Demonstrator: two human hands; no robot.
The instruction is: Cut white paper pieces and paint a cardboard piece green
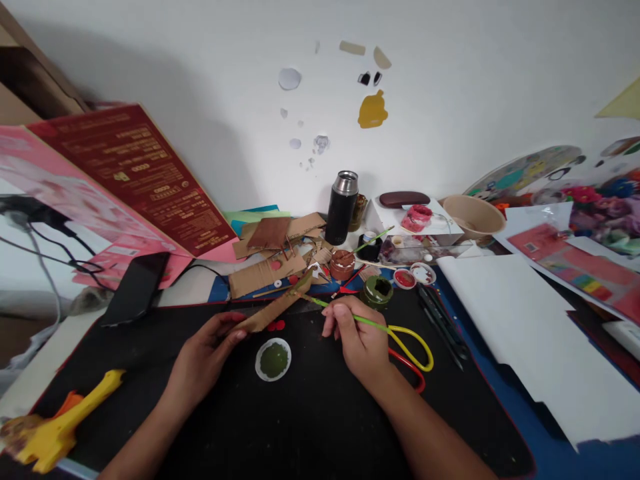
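My left hand (pixel 210 350) pinches the near end of a narrow cardboard strip (pixel 273 312), held at a slant above the black mat. Green paint covers the strip's far end. In my right hand (pixel 357 337) is a thin green paintbrush (pixel 317 301), its tip touching or very close to the painted end. A white lid with green paint (pixel 273 360) lies on the mat between my hands. An open jar of green paint (pixel 377 291) stands beyond my right hand. Scissors (pixel 411 347) with yellow and red handles lie partly hidden behind my right wrist.
Cardboard scraps (pixel 265 270) are heaped at the back, beside a black thermos (pixel 343 208) and a brown paint jar (pixel 343 265). Dark pens (pixel 440 320) and white paper (pixel 530 333) lie at right. A phone (pixel 136 290) and yellow toy giraffe (pixel 65 427) are at left.
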